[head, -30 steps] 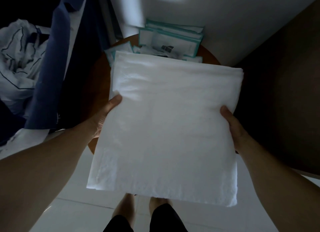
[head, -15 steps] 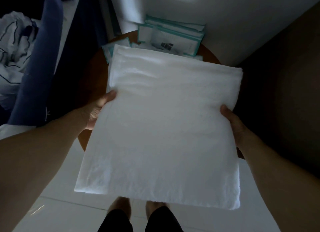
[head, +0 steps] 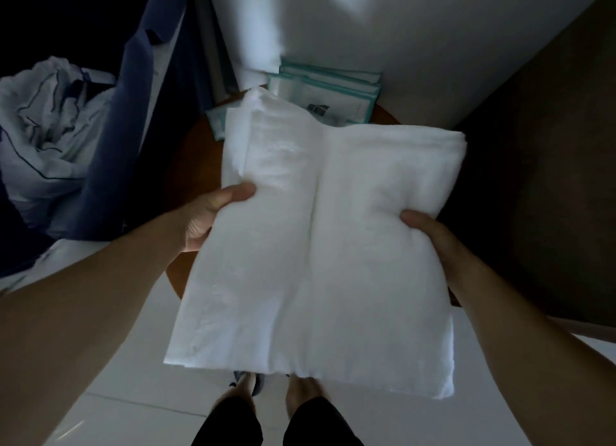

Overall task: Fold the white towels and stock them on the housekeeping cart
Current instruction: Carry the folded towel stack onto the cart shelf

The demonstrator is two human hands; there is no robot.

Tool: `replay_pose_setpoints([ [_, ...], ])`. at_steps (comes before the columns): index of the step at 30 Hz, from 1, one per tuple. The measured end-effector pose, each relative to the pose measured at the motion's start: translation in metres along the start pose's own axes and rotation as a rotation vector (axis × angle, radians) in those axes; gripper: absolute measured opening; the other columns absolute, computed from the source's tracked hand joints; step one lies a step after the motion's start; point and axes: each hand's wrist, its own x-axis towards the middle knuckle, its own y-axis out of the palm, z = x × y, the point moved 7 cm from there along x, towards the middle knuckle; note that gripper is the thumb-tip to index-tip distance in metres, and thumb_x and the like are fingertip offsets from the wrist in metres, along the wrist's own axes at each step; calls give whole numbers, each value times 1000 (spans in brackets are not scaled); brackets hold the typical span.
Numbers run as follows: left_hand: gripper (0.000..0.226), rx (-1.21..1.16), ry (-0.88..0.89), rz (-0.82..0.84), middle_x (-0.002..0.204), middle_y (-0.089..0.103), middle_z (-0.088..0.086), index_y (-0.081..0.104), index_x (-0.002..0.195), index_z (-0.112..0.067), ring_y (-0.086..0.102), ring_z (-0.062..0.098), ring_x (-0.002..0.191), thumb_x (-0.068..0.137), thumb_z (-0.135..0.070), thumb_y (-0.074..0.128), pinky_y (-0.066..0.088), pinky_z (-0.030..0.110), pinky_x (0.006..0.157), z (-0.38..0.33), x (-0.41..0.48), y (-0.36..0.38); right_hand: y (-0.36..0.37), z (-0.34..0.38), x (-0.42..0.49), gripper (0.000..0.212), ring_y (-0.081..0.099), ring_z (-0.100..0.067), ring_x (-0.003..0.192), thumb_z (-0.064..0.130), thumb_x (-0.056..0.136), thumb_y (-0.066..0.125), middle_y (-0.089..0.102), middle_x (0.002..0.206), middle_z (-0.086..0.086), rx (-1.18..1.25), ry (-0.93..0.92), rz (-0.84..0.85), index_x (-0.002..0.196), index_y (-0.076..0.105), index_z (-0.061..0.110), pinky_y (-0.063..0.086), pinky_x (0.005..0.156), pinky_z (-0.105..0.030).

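Observation:
A folded white towel (head: pixel 326 245) hangs in the air in front of me, above a round brown table (head: pixel 196 165). My left hand (head: pixel 213 212) grips its left edge, thumb on top and fingers hidden below. My right hand (head: pixel 433 242) grips the right edge the same way. A crease runs down the towel's middle, and its two halves tilt up toward each other. The far left corner is lifted and bunched.
Teal-edged white packets (head: pixel 330 92) lean against the white wall at the back of the table. Crumpled white bedding with dark piping (head: pixel 46 125) lies at the left beside a blue cloth (head: pixel 113 152). A dark brown panel (head: pixel 540 179) stands at the right. White floor tiles lie below.
The towel was flat; my hands have moved closer together, and it now buckles along a middle crease, with the far left corner raised.

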Motion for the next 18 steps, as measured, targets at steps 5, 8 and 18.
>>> replay_pose_setpoints([
  [5, 84, 183, 118, 32, 121, 70, 12, 53, 137, -17, 69, 33, 107, 66, -47, 88, 59, 43, 81, -38, -47, 40, 23, 20, -48, 59, 76, -24, 86, 37, 58, 85, 77, 101, -9, -15, -174, -82, 112, 72, 17, 59, 58, -28],
  [8, 73, 253, 228, 30, 121, 70, 6, 50, 138, -25, 69, 28, 108, 75, -40, 83, 55, 48, 92, -62, -78, 59, 28, 18, -80, 53, 76, -17, 79, 39, 57, 89, 78, 95, -1, -1, -219, -153, 104, 72, 23, 57, 57, -25],
  [18, 77, 423, 335, 51, 122, 68, 0, 49, 141, -22, 70, 21, 101, 74, -38, 83, 57, 33, 81, -67, -170, 112, 26, -34, -211, 48, 74, -12, 71, 38, 61, 88, 77, 82, 9, 139, -335, -424, 103, 67, 27, 56, 50, -21],
])
